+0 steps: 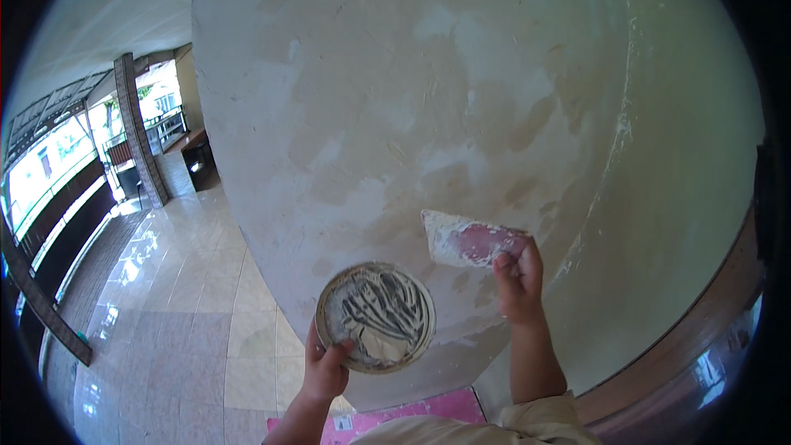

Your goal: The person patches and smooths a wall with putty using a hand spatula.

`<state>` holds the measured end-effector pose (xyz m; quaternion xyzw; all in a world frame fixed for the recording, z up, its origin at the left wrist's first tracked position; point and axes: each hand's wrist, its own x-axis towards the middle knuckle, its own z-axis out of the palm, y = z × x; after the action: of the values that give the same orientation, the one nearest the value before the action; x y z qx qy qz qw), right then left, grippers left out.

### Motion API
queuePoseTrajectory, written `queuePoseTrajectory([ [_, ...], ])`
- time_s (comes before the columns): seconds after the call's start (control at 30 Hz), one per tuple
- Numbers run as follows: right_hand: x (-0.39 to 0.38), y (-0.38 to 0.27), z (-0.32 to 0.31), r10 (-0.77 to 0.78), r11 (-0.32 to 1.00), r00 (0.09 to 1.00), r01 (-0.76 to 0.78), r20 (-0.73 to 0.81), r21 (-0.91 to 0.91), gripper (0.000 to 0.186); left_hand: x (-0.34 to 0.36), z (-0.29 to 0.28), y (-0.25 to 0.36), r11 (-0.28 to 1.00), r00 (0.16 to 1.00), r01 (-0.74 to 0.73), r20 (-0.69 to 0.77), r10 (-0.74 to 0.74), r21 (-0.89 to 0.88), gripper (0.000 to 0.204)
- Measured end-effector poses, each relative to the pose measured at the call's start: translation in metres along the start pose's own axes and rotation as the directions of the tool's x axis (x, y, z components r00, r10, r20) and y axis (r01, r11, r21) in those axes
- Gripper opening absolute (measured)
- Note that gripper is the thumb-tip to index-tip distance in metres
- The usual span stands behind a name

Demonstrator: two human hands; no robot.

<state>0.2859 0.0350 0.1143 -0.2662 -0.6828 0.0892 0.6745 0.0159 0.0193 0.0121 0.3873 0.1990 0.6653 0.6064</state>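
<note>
Leftward from right hand point(521, 282), gripped pink scraper point(476, 244)

Your scraper point(493, 241) looks like smooth pink plastic under a rough, matt, whitish crust point(442, 249). In your round pan point(430, 313), creamy paste point(383, 347) lies smeared in uneven streaks. The wall point(395, 107) before you is matt and blotchy, roughened in places; the floor point(194, 284) is glossy tile, and your sleeve point(544, 416) is matt, creased cloth.
</note>
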Motion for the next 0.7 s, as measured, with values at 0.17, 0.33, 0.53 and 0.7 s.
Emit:
queuePoseTrajectory([
  [0.17, -0.054, 0.006, 0.005, 0.126, 0.991, 0.991, -0.123, -0.043, 0.051, 0.028, -0.014, 0.004, -0.003, 0.999, 0.998, -0.05, 0.033, 0.05, 0.009, 0.059],
  [0.33, -0.077, -0.012, 0.009, 0.182, 0.98, 0.983, -0.178, 0.039, -0.092, 0.025, -0.03, 0.011, 0.003, 0.997, 0.998, -0.064, 0.015, 0.063, 0.038, 0.058],
  [0.53, -0.079, -0.024, 0.02, -0.163, 0.868, 0.971, 0.225, 0.174, -0.443, 0.035, -0.041, 0.026, 0.009, 0.989, 0.997, -0.075, -0.001, 0.076, 0.125, 0.054],
  [0.7, -0.08, -0.025, 0.008, -0.141, 0.772, 0.958, 0.265, 0.251, -0.578, 0.042, -0.043, 0.029, 0.012, 0.984, 0.998, -0.056, 0.0, 0.057, 0.171, 0.052],
])
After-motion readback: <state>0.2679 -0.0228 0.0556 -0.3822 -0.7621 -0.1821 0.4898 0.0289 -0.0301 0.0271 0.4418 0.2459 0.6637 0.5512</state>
